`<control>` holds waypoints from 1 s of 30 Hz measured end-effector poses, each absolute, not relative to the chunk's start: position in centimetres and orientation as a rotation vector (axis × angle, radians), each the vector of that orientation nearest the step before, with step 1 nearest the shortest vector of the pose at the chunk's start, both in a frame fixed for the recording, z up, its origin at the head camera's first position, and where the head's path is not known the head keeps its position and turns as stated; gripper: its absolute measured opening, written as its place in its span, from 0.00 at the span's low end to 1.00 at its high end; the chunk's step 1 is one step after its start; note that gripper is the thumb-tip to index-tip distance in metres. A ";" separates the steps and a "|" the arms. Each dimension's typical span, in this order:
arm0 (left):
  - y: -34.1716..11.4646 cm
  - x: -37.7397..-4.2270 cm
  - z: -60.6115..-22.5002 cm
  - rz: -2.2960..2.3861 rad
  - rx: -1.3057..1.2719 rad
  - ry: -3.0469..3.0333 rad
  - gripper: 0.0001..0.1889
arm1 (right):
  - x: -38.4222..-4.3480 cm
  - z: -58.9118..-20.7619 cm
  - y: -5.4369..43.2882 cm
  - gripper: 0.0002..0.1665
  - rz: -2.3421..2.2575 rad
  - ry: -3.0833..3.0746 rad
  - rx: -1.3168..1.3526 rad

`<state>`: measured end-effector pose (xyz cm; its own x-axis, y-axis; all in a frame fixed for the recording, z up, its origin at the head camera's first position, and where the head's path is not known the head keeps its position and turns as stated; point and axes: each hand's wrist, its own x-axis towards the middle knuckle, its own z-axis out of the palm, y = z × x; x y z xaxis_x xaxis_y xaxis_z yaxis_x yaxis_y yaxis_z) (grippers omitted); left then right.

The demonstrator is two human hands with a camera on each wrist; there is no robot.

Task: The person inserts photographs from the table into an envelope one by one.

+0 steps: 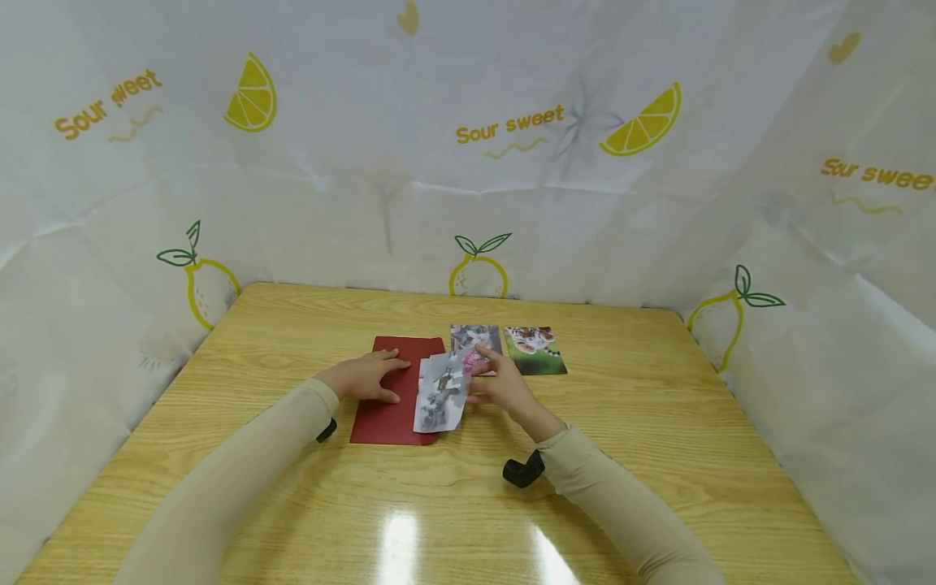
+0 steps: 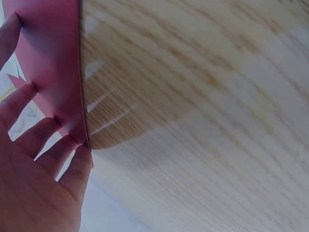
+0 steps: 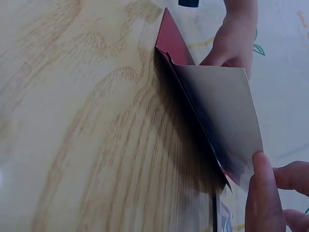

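A dark red envelope point(image 1: 387, 422) lies flat on the wooden table. My left hand point(image 1: 368, 377) rests on it with spread fingers; in the left wrist view the fingertips point(image 2: 67, 140) press its red surface point(image 2: 53, 63). My right hand point(image 1: 504, 386) pinches the right edge of a grey-and-white photo card point(image 1: 441, 402) between thumb and fingers. That card overlaps the envelope's right side. In the right wrist view the card's pale back point(image 3: 222, 101) tilts up from the envelope's edge, and its lower part is hidden.
Behind the right hand lies another picture card point(image 1: 475, 335) with a greyish animal print. To its right is a tiger picture card point(image 1: 536, 351). A white curtain point(image 1: 351, 211) printed with lemons surrounds the table point(image 1: 621, 431). Black wrist mounts point(image 1: 522, 470) hang below the sleeves.
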<state>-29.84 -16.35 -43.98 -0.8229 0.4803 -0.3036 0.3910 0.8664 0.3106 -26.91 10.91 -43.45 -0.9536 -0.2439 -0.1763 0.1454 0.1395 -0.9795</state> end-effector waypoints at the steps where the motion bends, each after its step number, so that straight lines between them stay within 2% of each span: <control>1: -16.3 -29.8 -44.0 0.331 0.650 2.665 0.38 | -26.9 -43.4 10.9 0.48 -1.883 2.124 -0.095; 30: -16.3 -29.5 -43.5 0.340 0.672 2.669 0.37 | -27.3 -43.6 9.9 0.45 -1.796 2.162 -0.157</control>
<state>-29.45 -16.35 -43.53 -0.8193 0.4951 -0.2890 0.4070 0.8574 0.3151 -27.32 9.95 -43.64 -0.9409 -0.2884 -0.1774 0.1215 0.2013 -0.9720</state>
